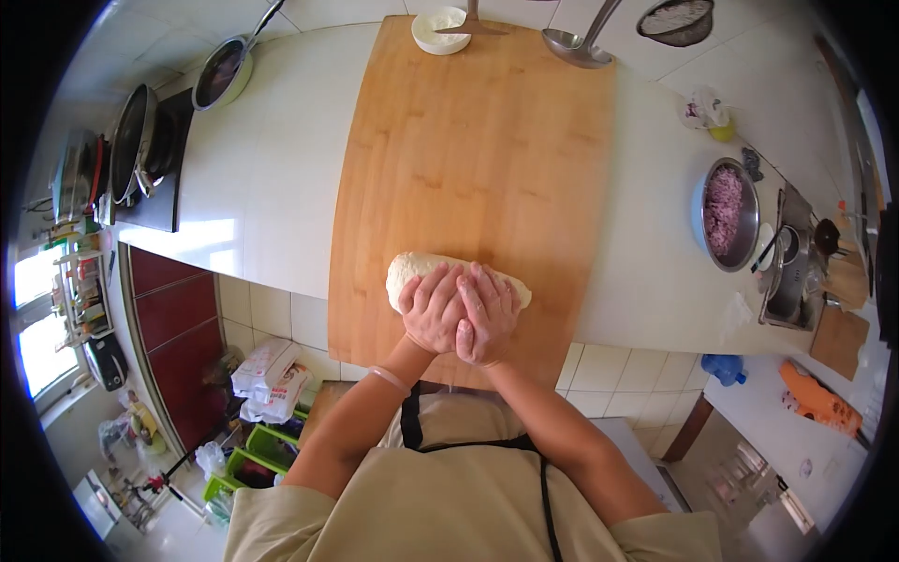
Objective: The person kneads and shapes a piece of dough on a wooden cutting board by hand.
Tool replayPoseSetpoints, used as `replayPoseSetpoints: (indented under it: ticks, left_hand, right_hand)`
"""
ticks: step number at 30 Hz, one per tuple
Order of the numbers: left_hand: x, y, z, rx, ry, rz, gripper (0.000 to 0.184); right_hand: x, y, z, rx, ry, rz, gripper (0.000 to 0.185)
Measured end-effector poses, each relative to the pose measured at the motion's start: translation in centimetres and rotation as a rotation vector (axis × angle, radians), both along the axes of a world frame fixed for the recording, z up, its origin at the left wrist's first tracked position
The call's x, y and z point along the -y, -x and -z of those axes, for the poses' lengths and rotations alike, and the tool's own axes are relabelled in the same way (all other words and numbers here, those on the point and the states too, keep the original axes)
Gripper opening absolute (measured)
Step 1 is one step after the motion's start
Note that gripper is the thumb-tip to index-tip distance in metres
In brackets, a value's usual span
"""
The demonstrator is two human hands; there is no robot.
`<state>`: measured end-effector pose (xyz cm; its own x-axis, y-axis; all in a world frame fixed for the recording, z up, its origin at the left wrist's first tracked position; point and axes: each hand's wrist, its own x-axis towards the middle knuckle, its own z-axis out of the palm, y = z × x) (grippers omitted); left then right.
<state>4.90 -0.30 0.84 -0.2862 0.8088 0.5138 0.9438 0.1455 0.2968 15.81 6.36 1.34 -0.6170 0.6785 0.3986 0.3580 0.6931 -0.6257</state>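
Note:
A thick, pale roll of dough (408, 272) lies crosswise on the wooden board (478, 159), near its front edge. My left hand (434, 307), with a light bangle on the wrist, is on top of the dough, its fingers curved over the roll. Close beside it, my right hand (489, 314) also grips the dough, and the two hands touch at the middle. Both palms press down, hiding the dough's centre and part of its near side. The roll's left end shows plainly, and a smaller bit shows at the right.
A white bowl of flour (439, 30) stands at the board's far edge, below hanging utensils, one a ladle (578, 47). On the right counter is a metal bowl of purplish shreds (726, 214), near a sink (791, 281). A pan (134, 143) sits on the stove at left.

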Motion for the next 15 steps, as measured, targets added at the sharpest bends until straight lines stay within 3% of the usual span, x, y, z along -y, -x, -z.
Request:
replayPoseSetpoints:
  ticks: [6,11,13,14,15]
  left_hand:
    - [-6.3,3.4,-2.0,0.133,0.068,0.072,0.045]
    - [-10.7,5.5,-1.8,0.228,0.104,0.145,0.041]
    - [-12.4,6.6,-2.3,0.270,0.389,0.153,0.038]
    - [-13.5,6.5,-2.3,0.280,0.371,0.172,0.038]
    - [-14.1,8.2,-2.5,0.251,0.550,0.116,0.039]
  right_hand:
    - [-5.9,3.1,0.4,-0.028,0.057,-0.005,0.055]
    - [-9.0,5.0,1.8,-0.139,0.062,0.116,0.046]
    - [-10.2,6.3,2.5,-0.147,0.082,0.266,0.042]
    - [-10.9,6.1,2.4,-0.136,0.060,0.279,0.042]
    - [-11.1,7.9,2.5,-0.115,0.236,0.326,0.041]
